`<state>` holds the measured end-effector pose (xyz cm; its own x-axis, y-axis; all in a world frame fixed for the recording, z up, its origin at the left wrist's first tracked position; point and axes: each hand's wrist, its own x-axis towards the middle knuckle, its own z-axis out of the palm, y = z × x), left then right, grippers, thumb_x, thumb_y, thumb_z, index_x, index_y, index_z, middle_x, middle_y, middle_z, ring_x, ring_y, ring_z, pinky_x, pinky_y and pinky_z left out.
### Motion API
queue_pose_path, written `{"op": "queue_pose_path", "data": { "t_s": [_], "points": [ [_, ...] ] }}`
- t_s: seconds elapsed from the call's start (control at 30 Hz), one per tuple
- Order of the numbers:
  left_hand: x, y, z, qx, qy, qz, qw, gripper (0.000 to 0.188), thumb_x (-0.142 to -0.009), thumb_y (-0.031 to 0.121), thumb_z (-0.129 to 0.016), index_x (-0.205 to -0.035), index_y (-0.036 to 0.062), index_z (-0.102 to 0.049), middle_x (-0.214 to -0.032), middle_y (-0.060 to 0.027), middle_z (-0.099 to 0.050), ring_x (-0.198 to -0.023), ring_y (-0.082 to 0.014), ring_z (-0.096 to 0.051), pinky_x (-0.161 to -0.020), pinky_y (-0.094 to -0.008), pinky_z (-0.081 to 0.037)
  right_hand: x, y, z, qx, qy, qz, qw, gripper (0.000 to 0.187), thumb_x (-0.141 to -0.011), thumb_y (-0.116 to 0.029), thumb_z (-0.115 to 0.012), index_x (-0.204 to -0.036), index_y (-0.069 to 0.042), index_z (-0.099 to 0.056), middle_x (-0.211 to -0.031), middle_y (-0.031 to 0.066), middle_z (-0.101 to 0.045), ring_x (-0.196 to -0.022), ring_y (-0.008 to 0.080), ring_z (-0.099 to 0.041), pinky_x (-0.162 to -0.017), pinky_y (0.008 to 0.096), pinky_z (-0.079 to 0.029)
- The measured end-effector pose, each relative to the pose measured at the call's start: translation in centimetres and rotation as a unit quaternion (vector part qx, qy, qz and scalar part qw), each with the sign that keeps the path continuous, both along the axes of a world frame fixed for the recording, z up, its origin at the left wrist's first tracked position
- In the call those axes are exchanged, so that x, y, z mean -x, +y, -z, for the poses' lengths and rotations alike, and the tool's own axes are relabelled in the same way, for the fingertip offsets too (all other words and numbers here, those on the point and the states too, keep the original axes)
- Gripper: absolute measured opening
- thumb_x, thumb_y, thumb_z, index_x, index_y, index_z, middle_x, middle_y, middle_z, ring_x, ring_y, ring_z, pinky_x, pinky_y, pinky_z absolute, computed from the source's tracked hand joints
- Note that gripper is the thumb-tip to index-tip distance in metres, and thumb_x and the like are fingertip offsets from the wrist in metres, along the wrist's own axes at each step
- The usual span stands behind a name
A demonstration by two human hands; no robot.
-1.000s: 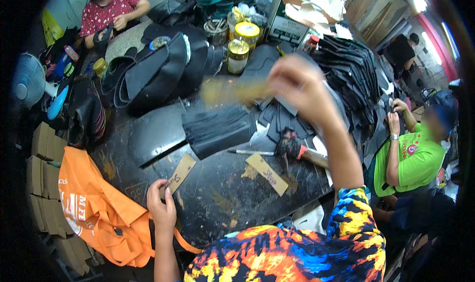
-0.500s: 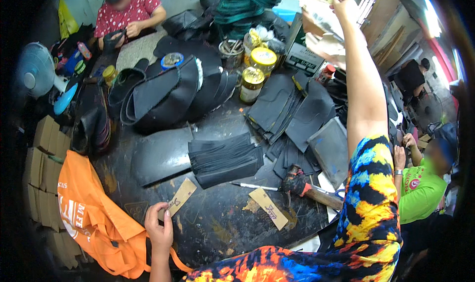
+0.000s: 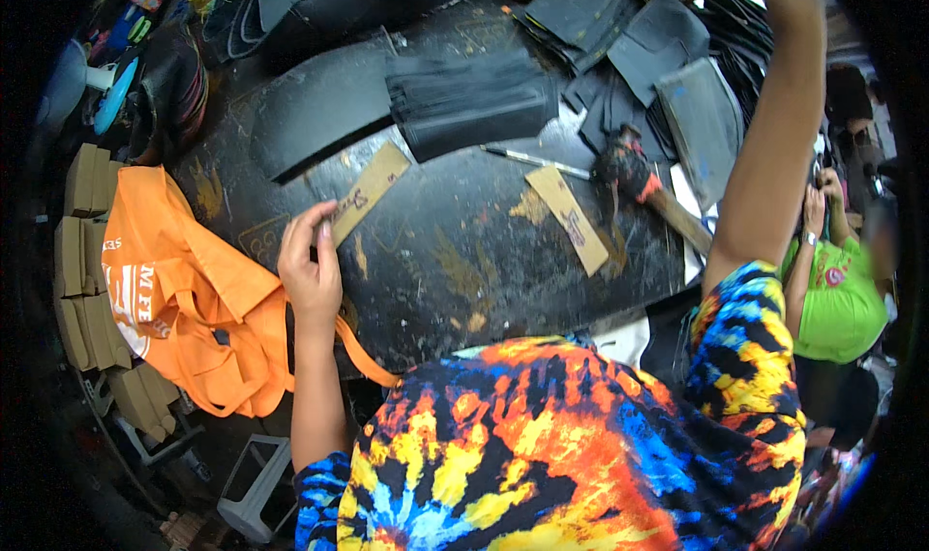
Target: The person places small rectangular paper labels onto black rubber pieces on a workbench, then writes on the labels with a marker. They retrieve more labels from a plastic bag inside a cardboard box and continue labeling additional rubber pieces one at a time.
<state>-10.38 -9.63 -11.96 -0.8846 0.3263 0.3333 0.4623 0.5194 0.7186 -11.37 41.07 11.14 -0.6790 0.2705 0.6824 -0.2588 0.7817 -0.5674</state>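
Observation:
Between thumb and fingers, my left hand pinches the lower end of a tan cardboard strip with handwriting on it. The strip lies slanted at the front edge of a stack of black leather-like pieces. To the left of that stack rests a smooth black panel. A second cardboard strip lies by itself on the dark table. My right forearm reaches far up the right side; its hand is cut off by the upper edge.
A pen and a wooden-handled hammer lie right of the middle. More black pieces are piled behind them. An orange apron-like cloth hangs at the left table edge, near cardboard boxes. A person in green sits at right.
The view has tipped downward, so the table things appear higher. My right hand, earlier holding a tan piece by the papers at the back, has left the picture. My left hand keeps its pinch.

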Motion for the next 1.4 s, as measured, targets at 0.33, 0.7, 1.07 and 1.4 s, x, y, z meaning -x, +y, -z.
{"op": "queue_pose_path", "data": {
  "t_s": [0.33,0.7,1.07,1.4],
  "points": [
    [0.8,0.5,0.7,0.017,0.114,-0.030,0.993,0.033,-0.101,-0.001,-0.055,-0.133,0.0013,-0.067,-0.135,-0.0178,-0.065,-0.126,-0.0303,-0.063,-0.105,-0.0394,-0.050,-4.9,-15.8,20.9,-0.257,-0.278,-0.144,0.914,0.023,-0.090,-0.021,-0.075,-0.105,-0.005,-0.070,-0.101,0.0134,-0.070,-0.101,0.0352,-0.069,-0.087,0.0463,-0.055],
    [-7.3,-5.0,-1.4,0.060,-0.006,-0.074,0.995,0.042,-0.092,-0.004,-0.066,-0.133,0.0013,-0.064,-0.133,-0.0174,-0.062,-0.118,-0.0297,-0.066,-0.104,-0.0396,-0.052,-9.6,-14.4,18.0,-0.170,-0.306,-0.109,0.931,0.044,-0.087,-0.027,-0.080,-0.123,-0.008,-0.064,-0.106,0.0174,-0.068,-0.105,0.0394,-0.069,-0.088,0.0505,-0.054],
    [-1.3,0.5,-2.2,0.124,0.091,-0.009,0.988,0.041,-0.086,0.003,-0.074,-0.127,0.0037,-0.069,-0.133,-0.0162,-0.065,-0.122,-0.0376,-0.061,-0.108,-0.0444,-0.047,-10.3,-13.9,18.5,0.098,-0.355,-0.183,0.911,0.031,-0.092,-0.010,-0.075,-0.120,-0.004,-0.064,-0.104,0.0066,-0.068,-0.092,0.0197,-0.066,-0.083,0.0321,-0.052],
    [2.1,2.6,-3.0,0.117,0.151,0.016,0.981,0.039,-0.084,0.004,-0.075,-0.123,0.0070,-0.072,-0.128,-0.0135,-0.068,-0.119,-0.0346,-0.061,-0.104,-0.0449,-0.048,-13.0,-16.9,20.3,0.088,-0.348,-0.091,0.929,0.027,-0.095,-0.010,-0.073,-0.121,-0.003,-0.068,-0.098,0.0052,-0.061,-0.086,0.0131,-0.059,-0.078,0.0282,-0.049]
  ]
}}
